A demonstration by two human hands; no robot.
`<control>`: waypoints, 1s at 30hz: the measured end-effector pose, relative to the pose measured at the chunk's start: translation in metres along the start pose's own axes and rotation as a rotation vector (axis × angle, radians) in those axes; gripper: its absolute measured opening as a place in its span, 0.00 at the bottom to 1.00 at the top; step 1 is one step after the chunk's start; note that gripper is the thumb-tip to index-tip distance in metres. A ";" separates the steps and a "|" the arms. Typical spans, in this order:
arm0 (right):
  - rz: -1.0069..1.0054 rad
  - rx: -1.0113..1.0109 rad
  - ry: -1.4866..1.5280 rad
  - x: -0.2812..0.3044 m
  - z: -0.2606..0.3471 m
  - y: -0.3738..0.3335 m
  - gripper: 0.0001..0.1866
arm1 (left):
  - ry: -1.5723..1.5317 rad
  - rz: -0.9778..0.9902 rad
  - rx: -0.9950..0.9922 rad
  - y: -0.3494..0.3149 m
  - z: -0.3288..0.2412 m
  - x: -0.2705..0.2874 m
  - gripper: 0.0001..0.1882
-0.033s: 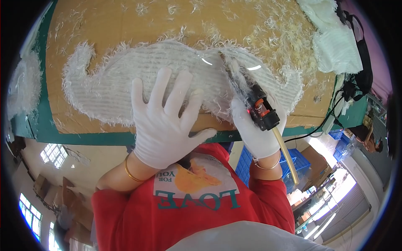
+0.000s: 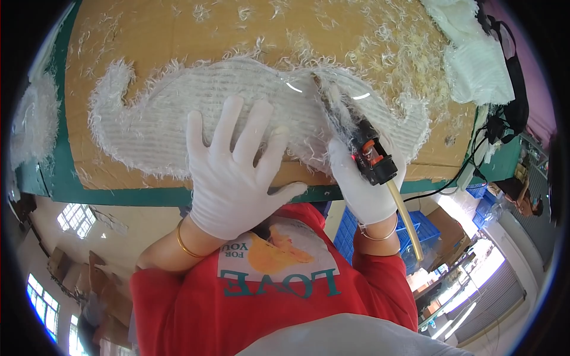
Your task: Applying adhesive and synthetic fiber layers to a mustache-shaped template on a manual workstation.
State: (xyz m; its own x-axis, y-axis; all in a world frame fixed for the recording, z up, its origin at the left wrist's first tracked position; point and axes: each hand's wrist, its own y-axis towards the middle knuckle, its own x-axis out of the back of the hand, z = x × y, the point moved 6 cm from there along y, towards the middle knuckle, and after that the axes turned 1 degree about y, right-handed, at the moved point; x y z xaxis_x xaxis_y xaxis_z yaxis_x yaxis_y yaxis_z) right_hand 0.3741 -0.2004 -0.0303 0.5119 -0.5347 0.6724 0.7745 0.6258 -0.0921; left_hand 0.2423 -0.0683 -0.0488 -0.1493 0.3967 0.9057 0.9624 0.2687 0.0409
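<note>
A moustache-shaped piece of white faux fur (image 2: pixel 160 107) lies with its ribbed backing up and shaggy fibres round its edge. My left hand (image 2: pixel 237 172), in a white glove, rests flat on its middle with fingers spread. On the right, my right hand (image 2: pixel 362 184), also gloved, is wrapped round a black hot glue gun (image 2: pixel 375 160) with orange-red parts and a small red light. A yellowish glue stick (image 2: pixel 407 222) sticks out of its back end toward me. White fibres cling to the gun's front, which reaches over the right part of the fur; its tip is hard to make out.
Brown cardboard (image 2: pixel 172 29) under the fur is strewn with loose white fibres (image 2: pixel 404 53). It lies on a green table (image 2: pixel 136 196). White fabric (image 2: pixel 481 71) and a black strap (image 2: pixel 516 89) lie at the far right, near a black cable (image 2: pixel 460 172). Blue crates (image 2: pixel 344 234) stand below.
</note>
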 end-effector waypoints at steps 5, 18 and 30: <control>-0.028 0.056 0.108 -0.001 -0.004 0.000 0.14 | -0.009 -0.006 0.001 0.000 -0.001 0.000 0.39; -0.065 -0.173 0.162 0.010 -0.023 -0.010 0.12 | 0.026 0.036 -0.005 0.000 -0.005 0.000 0.40; -0.124 -0.185 0.241 0.024 -0.036 -0.020 0.13 | -0.061 0.095 -0.102 0.012 -0.026 -0.005 0.38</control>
State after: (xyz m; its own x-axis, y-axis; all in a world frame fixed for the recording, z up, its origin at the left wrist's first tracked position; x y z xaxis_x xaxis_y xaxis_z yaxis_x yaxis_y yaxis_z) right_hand 0.3838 -0.2462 -0.0386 0.4652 -0.7335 0.4955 0.8798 0.4451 -0.1670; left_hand 0.2608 -0.0897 -0.0421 -0.0674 0.4697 0.8803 0.9904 0.1380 0.0022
